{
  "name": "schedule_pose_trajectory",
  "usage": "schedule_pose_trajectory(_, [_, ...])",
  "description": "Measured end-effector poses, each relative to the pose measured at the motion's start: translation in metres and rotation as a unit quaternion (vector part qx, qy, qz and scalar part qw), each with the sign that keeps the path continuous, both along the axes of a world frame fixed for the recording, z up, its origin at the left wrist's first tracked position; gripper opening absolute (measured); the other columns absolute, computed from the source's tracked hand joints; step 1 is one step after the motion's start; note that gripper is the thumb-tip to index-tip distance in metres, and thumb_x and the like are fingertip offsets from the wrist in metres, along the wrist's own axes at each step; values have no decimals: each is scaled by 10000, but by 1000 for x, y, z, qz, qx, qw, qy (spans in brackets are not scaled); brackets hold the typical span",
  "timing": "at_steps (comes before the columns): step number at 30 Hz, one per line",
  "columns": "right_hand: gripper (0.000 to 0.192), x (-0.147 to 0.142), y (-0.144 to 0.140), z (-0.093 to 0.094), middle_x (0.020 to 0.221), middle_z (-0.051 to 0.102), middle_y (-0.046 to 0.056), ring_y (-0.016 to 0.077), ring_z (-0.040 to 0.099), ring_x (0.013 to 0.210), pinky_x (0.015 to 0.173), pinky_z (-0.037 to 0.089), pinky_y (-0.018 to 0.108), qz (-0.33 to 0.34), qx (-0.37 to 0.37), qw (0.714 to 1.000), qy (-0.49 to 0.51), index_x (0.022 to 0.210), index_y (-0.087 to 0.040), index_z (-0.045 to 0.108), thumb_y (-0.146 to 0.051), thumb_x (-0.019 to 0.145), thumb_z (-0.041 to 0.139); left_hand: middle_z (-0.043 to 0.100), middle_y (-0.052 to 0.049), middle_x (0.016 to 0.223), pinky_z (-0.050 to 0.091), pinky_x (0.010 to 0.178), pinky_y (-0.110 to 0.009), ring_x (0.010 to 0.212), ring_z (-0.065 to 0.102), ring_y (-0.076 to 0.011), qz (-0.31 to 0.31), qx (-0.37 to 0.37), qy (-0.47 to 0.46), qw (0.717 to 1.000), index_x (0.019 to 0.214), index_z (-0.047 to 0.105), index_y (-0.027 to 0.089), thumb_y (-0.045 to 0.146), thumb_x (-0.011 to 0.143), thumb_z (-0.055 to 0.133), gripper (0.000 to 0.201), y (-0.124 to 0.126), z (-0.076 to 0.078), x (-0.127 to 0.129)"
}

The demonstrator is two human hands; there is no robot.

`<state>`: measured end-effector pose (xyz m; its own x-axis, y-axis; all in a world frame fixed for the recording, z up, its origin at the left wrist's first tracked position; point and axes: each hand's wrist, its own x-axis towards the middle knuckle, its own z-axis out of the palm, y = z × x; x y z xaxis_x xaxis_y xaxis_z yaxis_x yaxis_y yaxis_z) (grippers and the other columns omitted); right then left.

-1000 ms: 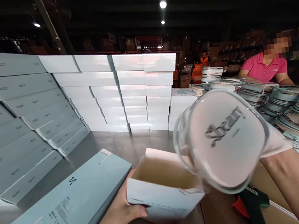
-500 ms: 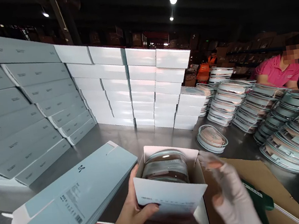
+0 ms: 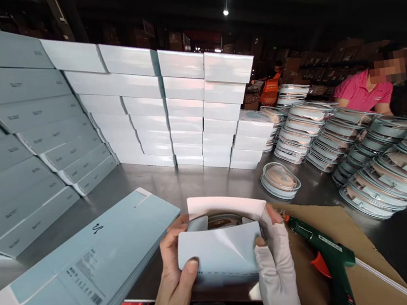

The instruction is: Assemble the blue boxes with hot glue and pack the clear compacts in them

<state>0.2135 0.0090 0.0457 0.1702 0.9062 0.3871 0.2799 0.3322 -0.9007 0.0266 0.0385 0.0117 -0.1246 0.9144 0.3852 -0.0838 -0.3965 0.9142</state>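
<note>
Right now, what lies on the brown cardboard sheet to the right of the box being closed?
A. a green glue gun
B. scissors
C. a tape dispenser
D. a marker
A: a green glue gun with a red trigger lies on the cardboard sheet, right of the box.

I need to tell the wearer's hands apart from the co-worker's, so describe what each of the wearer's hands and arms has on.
The left hand is bare, with no glove, ring or watch visible, and the forearm below it shows no sleeve. The right hand wears a pale grey-white fabric glove with the fingertips cut off, so the finger ends stick out bare. No markings show on it.
</note>
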Motion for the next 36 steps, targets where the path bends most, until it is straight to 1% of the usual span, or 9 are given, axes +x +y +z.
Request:
schedule_pose_trajectory(6, [463,34,-7,86,1482,563,10,309,498,1404,1188,374,495,-8,187,973,-136,1457,-478,476,-514,1002,553,487,-183,1545,384,1189,-554,1474,431,-430,-90,-19,-6,996,1464,382,246,612,796,794,866,6,0,-9])
schedule_pose_trajectory(10, [444,27,16,157,1125,769,49,285,747,962,734,569,327,238,39,885,-399,1221,-339,711,-638,896,668,449,-219,1572,352,1208,-591,1499,387,-452,-126,-30,17,991,1519,318,234,684,753,805,1013,7,1,-8])
schedule_pose_trajectory(15, [465,-10,48,181,698,703,-44,136,643,557,521,453,225,413,-94,761,-491,988,-210,766,-546,693,890,489,-185,1553,405,1192,-562,1465,438,-468,-147,-23,61,987,1535,333,262,555,723,894,1030,2,-6,-10])
schedule_pose_trajectory(18, [499,5,28,172,1039,773,-4,210,743,866,741,562,273,360,-20,850,-384,1264,-324,697,-511,818,818,500,-198,1528,418,1169,-592,1432,489,-454,-103,-6,59,993,1497,361,256,465,787,869,898,3,-10,-11])
schedule_pose_trajectory(21, [294,42,-6,136,1019,751,32,272,728,963,849,593,383,131,126,970,-160,1236,-422,662,-531,965,627,551,-169,1453,468,1117,-581,1385,543,-420,-80,81,62,992,1427,445,285,410,829,849,732,8,-10,-10])
schedule_pose_trajectory(23, [217,64,-20,102,1042,727,31,267,703,1007,921,580,396,7,151,984,-95,1142,-420,681,-522,956,637,536,-151,1445,480,1096,-576,1387,527,-419,-87,131,81,984,1394,511,313,409,852,830,637,10,-6,-11])
schedule_pose_trajectory(28, [635,63,-18,37,1631,450,27,382,448,1474,1115,501,493,117,6,979,-169,1357,-404,653,-787,859,563,449,-143,1482,514,1032,-511,1348,517,-444,-128,114,136,976,1284,667,308,701,858,673,580,3,10,-13])
schedule_pose_trajectory(32, [367,18,-14,14,1580,517,7,332,527,1419,1144,475,493,-5,21,999,-48,1354,-416,640,-504,1012,542,518,-110,1453,467,1066,-446,1357,508,-378,-78,30,85,993,1178,655,276,630,1010,457,439,-11,16,4])
schedule_pose_trajectory(36, [562,0,-16,6,1650,423,8,272,457,1484,1182,434,519,-55,-14,997,48,1586,-449,263,-406,1059,453,535,-28,1434,437,1074,-354,1352,525,-260,5,-14,4,1000,1186,527,352,418,1053,516,150,-14,17,13])
